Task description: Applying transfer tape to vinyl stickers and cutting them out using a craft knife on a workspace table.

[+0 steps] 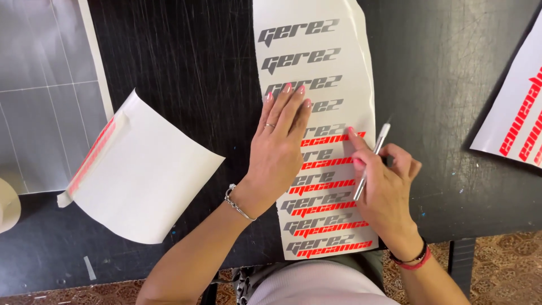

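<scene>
A long white decal sheet point(322, 141) lies on the black table point(186, 68), printed with stacked rows of grey lettering; the lower rows also carry red lettering. The left hand point(279, 149) lies flat and open on the sheet's middle, fingers spread over the grey rows. Just right of it, the right hand point(387, 186) is closed around a thin silver knife point(372, 158), forefinger pressing a red row. The palm hides the knife's lower end; its tip is blurred.
</scene>
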